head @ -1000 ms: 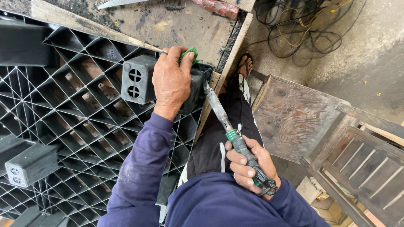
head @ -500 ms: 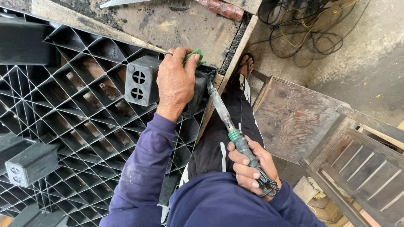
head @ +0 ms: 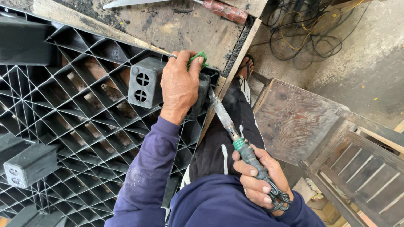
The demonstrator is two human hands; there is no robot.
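A left hand [head: 180, 86] presses a crumpled green rag [head: 198, 60], fingers curled over it, onto a black ribbed plastic pallet [head: 75, 126]. The right hand [head: 257, 180] clamps a wire-wrapped iron [head: 235, 138], its grimy metal blade touching the pallet's edge beside a scorched wooden board [head: 176, 29].

Single view only, from a head-worn camera looking steeply down over the wearer's own chest and arms. It sits close: the left hand [head: 180, 86] fills the upper centre and the right hand [head: 257, 181] the lower right. The black plastic grid pallet [head: 71, 126] on the wooden worktop [head: 168, 25] takes the left half, the concrete floor [head: 362, 63] the upper right.
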